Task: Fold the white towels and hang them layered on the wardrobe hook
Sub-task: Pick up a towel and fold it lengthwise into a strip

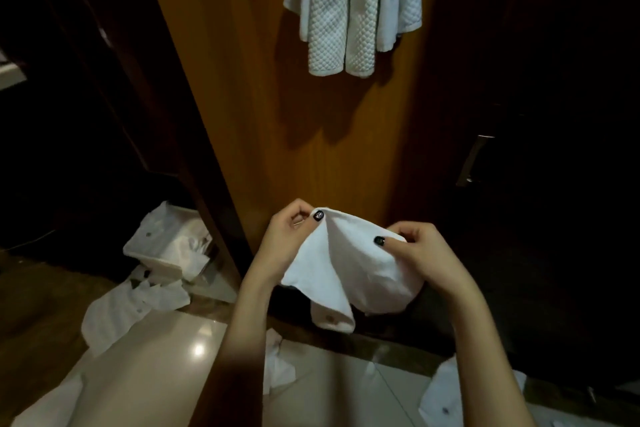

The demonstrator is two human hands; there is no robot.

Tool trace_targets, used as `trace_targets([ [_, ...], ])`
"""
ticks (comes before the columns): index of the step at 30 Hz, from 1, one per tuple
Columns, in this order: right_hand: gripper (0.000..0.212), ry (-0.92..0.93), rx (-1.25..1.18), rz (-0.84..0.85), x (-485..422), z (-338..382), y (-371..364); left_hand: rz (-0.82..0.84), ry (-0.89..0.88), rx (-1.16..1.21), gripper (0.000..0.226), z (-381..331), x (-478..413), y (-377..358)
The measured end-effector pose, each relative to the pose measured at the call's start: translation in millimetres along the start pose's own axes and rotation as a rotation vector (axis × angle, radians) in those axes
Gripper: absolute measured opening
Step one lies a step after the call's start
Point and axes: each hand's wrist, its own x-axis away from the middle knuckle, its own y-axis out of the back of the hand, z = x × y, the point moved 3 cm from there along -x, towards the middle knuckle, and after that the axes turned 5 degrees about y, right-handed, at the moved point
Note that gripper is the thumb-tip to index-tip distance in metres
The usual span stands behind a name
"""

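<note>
Small smooth white cloth towel [349, 270] is held mid-air, low in the view, in front of the orange-brown wooden wardrobe panel [277, 114] and well below what already hangs there. Left hand [287, 239] pinches one top corner, fingers [298, 211] curled with the thumb over the edge. Right hand [422, 253] grips the opposite top edge the same way, thumb on top of the fabric. Both are closed on the towel. The cloth sags between them with a crease down the middle and a narrow flap hanging off the bottom. Judgement: this is the folding step, part done; edges aren't aligned yet. The next move calls for bringing the two held corners together, squaring the edges and taking up the hanging flap, then lifting it to the hook. Pale waffle-weave towels [349, 10] are already draped high on the panel. The hook itself is out of view, so I can't tell how much room is left on it. Layering means going over those without dragging them off. Loose white cloths [138, 305] are scattered on the glossy tiled floor [194, 340] lower left, more spilling from a light open box [166, 246] beside the panel's base, so more seem to be left. A metal bar handle [472, 159] sits on the dark door to the right.
</note>
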Motion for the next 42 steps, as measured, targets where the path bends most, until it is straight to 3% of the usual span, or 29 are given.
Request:
trace_targets([
  [2,0.016,-0.026,0.135,-0.036,3.9,-2.8,-2.2,0.056,0.001,-0.040,0.026,0.1,-8.6,10.0],
  [5,0.023,-0.037,0.318,-0.221,10.4,-8.3,-13.7,0.033,-0.005,-0.107,0.027,2.6,-17.5,17.3],
  [7,0.010,0.000,0.247,-0.312,13.4,-4.5,-25.8,-0.055,0.042,-0.070,0.025,6.8,-20.4,18.4],
  [11,0.043,0.173,0.053,-0.270,15.6,17.9,-51.5,-0.175,0.141,0.044,0.025,13.0,-22.7,22.4],
  [14,0.038,0.163,0.075,-0.306,15.5,31.4,-63.9,-0.108,0.212,0.187,0.022,13.5,-21.3,20.9],
  [18,0.030,0.136,0.093,-0.190,17.2,43.1,-75.7,-0.036,0.275,0.305,0.021,14.4,-12.1,14.6],
  [21,0.046,0.089,0.220,-0.130,20.1,45.8,-82.3,-0.040,0.294,0.431,0.021,9.7,-8.1,12.9],
  [23,0.044,0.101,0.287,-0.183,21.2,45.4,-85.1,-0.002,0.281,0.477,0.020,6.3,-4.5,8.0],
  [26,0.023,0.162,0.335,-0.387,21.0,42.8,-78.1,-0.003,0.229,0.395,0.021,5.2,-3.1,4.0],
  [29,0.021,0.197,0.256,-0.417,19.6,40.4,-69.7,-0.098,0.077,-0.071,0.012,4.4,-9.1,9.8],
  [32,0.022,0.188,0.135,-0.363,18.1,36.6,-63.8,0.063,-0.093,-0.202,0.034,11.2,-14.0,8.6],
  [35,0.021,0.146,0.047,-0.337,20.2,28.6,-54.0,0.277,-0.155,-0.269,0.025,19.8,-14.0,2.1],
  [39,0.018,0.109,-0.073,-0.395,25.7,22.2,-33.5,0.372,-0.153,-0.147,0.039,21.4,-18.9,-2.8],
  [42,0.011,0.074,-0.147,-0.469,28.8,21.3,-20.9,0.458,-0.186,-0.171,0.033,15.2,-21.9,-16.8],
])
